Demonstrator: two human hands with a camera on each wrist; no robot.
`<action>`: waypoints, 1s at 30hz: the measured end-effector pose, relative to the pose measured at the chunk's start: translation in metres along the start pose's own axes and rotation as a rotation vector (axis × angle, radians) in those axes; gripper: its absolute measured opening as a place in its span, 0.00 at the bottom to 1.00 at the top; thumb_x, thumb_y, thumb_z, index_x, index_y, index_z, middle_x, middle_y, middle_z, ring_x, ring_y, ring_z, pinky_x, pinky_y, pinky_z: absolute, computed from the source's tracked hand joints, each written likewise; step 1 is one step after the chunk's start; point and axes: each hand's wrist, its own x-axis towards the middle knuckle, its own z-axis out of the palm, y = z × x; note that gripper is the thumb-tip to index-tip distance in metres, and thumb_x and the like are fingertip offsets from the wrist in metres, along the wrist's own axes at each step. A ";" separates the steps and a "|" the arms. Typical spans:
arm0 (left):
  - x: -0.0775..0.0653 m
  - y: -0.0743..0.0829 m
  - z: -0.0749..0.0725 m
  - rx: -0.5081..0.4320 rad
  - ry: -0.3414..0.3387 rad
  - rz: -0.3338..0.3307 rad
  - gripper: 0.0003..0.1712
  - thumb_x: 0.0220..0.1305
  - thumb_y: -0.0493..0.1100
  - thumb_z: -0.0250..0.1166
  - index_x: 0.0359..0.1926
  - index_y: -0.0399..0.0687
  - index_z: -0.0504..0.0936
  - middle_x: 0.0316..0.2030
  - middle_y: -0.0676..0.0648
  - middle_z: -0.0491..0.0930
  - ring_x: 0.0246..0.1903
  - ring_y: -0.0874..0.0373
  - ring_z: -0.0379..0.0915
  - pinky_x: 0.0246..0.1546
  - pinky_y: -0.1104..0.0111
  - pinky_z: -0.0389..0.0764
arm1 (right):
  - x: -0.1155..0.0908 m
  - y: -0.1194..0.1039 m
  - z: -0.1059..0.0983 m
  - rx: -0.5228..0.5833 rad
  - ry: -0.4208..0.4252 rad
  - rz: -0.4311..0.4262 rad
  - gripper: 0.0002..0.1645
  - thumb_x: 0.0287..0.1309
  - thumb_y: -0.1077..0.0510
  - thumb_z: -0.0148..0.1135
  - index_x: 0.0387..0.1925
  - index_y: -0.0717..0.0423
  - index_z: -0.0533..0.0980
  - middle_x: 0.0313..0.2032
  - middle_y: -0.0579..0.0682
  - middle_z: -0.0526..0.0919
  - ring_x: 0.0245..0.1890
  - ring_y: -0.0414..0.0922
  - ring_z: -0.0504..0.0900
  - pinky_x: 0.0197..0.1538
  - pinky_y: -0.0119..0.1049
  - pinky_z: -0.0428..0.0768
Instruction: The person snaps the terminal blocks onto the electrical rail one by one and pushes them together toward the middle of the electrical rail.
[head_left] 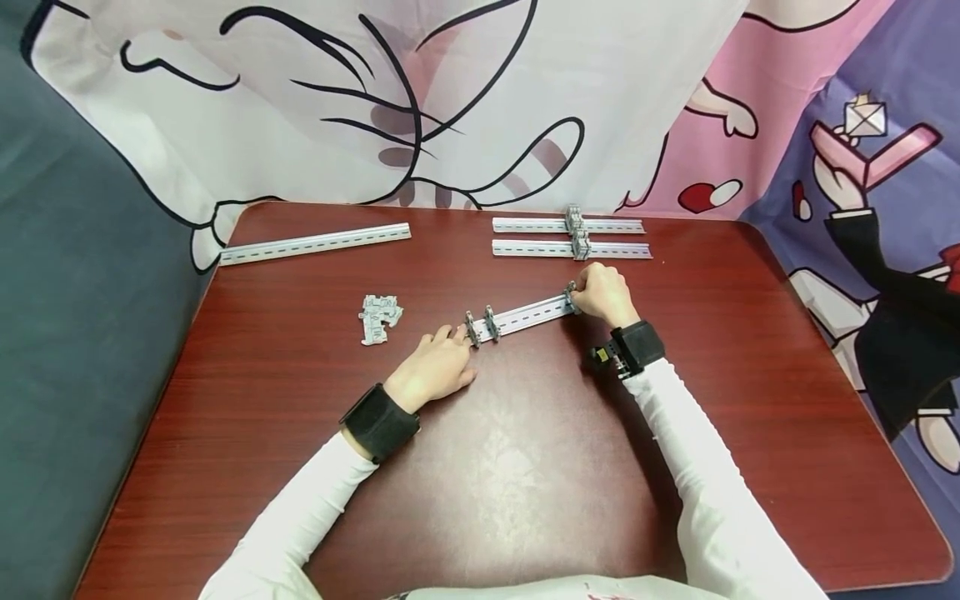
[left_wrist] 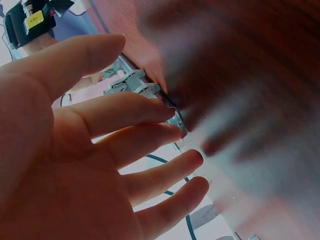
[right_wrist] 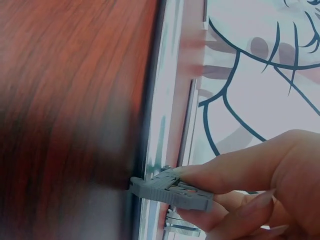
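A slotted metal mounting rail (head_left: 534,314) lies slightly slanted on the table before me. Two grey terminal-block clips (head_left: 491,323) straddle its left part. At the rail's right end my right hand (head_left: 606,293) pinches another grey clip (right_wrist: 172,192) between thumb and fingers; in the right wrist view this clip sits across the rail. My left hand (head_left: 433,367) is at the rail's left end, its fingers (left_wrist: 145,137) spread and fairly straight. The fingertips appear to touch that end, though the exact contact is partly hidden.
Several loose grey clips (head_left: 378,318) lie together left of the rail. A longer bare rail (head_left: 315,244) is at the back left. Two parallel rails (head_left: 532,248) with grey blocks (head_left: 577,233) across them lie at the back right. A printed curtain (head_left: 480,100) hangs behind the table (head_left: 247,467).
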 end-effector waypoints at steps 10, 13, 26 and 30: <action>0.002 0.002 -0.002 -0.001 -0.023 -0.011 0.28 0.69 0.49 0.58 0.61 0.33 0.74 0.68 0.31 0.63 0.67 0.39 0.58 0.62 0.47 0.66 | 0.005 0.001 -0.003 0.006 -0.027 -0.013 0.11 0.48 0.60 0.61 0.15 0.57 0.75 0.20 0.50 0.76 0.25 0.49 0.73 0.29 0.41 0.70; 0.001 0.002 -0.001 -0.001 -0.021 -0.009 0.29 0.69 0.49 0.58 0.62 0.32 0.73 0.68 0.32 0.63 0.67 0.39 0.58 0.62 0.47 0.66 | 0.006 0.001 -0.004 -0.001 -0.042 0.001 0.09 0.47 0.59 0.62 0.17 0.59 0.78 0.21 0.52 0.79 0.26 0.50 0.75 0.32 0.44 0.74; 0.003 0.004 0.001 0.003 0.003 0.003 0.28 0.68 0.48 0.59 0.60 0.31 0.74 0.67 0.31 0.64 0.67 0.38 0.59 0.60 0.46 0.67 | -0.002 0.007 0.001 0.045 0.004 -0.003 0.09 0.49 0.59 0.63 0.20 0.60 0.80 0.26 0.55 0.82 0.27 0.52 0.77 0.34 0.49 0.77; 0.002 0.006 0.000 0.015 0.026 -0.004 0.28 0.67 0.48 0.60 0.59 0.30 0.75 0.66 0.30 0.65 0.65 0.38 0.61 0.59 0.46 0.69 | -0.006 0.006 0.004 0.059 0.027 -0.012 0.09 0.51 0.58 0.63 0.23 0.61 0.81 0.29 0.58 0.84 0.29 0.54 0.80 0.35 0.51 0.78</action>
